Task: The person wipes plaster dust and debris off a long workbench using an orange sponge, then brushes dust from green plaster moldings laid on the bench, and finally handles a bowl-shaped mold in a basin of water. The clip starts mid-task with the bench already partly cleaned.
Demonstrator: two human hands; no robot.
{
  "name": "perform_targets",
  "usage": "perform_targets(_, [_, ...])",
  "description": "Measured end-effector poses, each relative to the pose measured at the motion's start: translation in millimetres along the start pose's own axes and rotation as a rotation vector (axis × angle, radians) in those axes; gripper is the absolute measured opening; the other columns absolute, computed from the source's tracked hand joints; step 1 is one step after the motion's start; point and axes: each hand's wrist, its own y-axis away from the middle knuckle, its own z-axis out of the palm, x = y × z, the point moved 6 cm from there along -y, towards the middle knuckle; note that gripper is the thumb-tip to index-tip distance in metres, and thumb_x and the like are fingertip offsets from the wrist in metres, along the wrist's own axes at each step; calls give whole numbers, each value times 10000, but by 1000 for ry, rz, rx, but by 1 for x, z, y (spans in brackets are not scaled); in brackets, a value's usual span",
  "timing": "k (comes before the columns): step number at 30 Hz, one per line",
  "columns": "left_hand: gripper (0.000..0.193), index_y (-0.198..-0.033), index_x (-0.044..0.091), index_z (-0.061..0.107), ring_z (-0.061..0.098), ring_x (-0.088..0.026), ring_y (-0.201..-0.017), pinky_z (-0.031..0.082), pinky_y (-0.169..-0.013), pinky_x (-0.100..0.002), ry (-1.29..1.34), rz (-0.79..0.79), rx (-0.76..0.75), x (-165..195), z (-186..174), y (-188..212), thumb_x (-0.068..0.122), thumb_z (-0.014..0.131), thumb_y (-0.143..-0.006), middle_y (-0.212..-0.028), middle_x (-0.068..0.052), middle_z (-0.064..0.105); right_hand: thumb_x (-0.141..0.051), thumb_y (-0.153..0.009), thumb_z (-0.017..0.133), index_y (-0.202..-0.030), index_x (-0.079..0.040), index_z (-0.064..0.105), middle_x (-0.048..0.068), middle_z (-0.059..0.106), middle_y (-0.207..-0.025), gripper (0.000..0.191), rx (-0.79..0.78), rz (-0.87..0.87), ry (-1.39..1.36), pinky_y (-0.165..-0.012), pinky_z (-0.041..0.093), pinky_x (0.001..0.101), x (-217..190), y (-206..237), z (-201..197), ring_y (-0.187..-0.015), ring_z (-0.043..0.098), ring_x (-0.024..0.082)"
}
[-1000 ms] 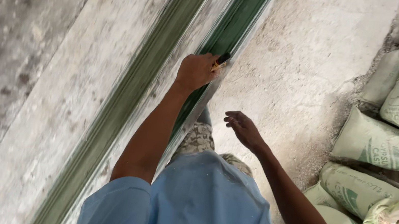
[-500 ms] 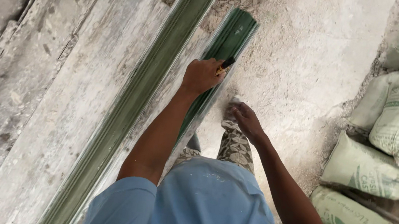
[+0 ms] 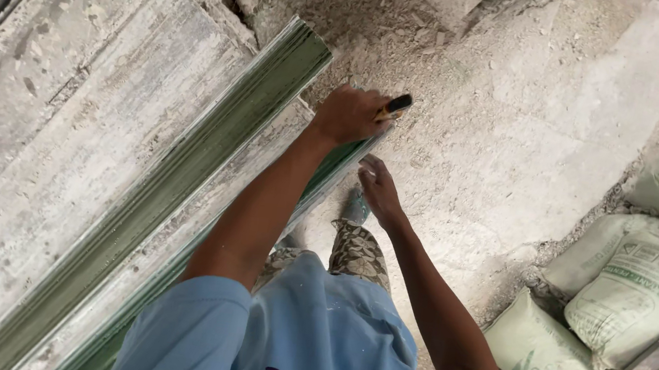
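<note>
Two long green moulded strips lie side by side on grey slabs: one (image 3: 196, 163) to the left, and a narrower one (image 3: 338, 163) under my arm. My left hand (image 3: 349, 115) is at the far end of the narrower strip, shut on a small tool with a black and yellow handle (image 3: 398, 103). Just below it, my right hand (image 3: 380, 190) hovers beside that strip's right edge with its fingers loosely apart and nothing in it. Whether it touches the strip I cannot tell.
Rough grey slabs (image 3: 56, 132) fill the left side. The dusty concrete floor (image 3: 523, 134) spreads to the right. Several pale filled sacks (image 3: 639, 285) are stacked at the right edge. My shoe (image 3: 356, 207) stands next to the strip.
The view has moved forward along the strips, so their far ends now show. My left hand has slid with the tool to the narrower strip's end. My right hand came closer to that strip.
</note>
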Motion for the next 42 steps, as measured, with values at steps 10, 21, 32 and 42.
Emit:
perform_targets(10, [363, -1134, 98, 735, 747, -285, -714, 586, -631, -440, 546, -398, 294, -40, -23, -40, 396, 694, -930, -831, -131, 760, -345, -1044, 541, -1438, -16, 483, 132, 611, -1332, 517, -32, 196, -181, -1005, 527, 446, 13, -19, 0, -1239, 609, 265])
perform_targets(21, [326, -1273, 175, 656, 670, -339, -700, 541, -555, -471, 256, -705, 484, -53, -17, 200, 313, 662, -978, -950, -122, 698, -100, -1019, 520, -1296, -87, 556, 85, 587, -1338, 280, 365, -169, -134, -913, 527, 364, -8, -10, -47, -1183, 606, 200])
perform_targets(32, [333, -1221, 306, 638, 666, -323, -676, 482, -734, -541, -47, -1134, 532, -40, -68, 596, 270, 682, -894, -950, -21, 697, -38, -1074, 505, -1217, -31, 604, 69, 642, -1192, 174, -234, -558, -75, -861, 559, 311, 6, 66, 218, -1052, 656, 162])
perform_targets(42, [234, -1224, 320, 655, 728, -297, -772, 449, -853, -645, -158, -1419, 570, -24, -130, 946, 338, 602, -997, -952, -24, 720, -122, -1085, 571, -1212, -34, 621, 50, 675, -1096, 162, -717, -368, 163, -803, 563, 292, 88, 248, 544, -973, 674, 148])
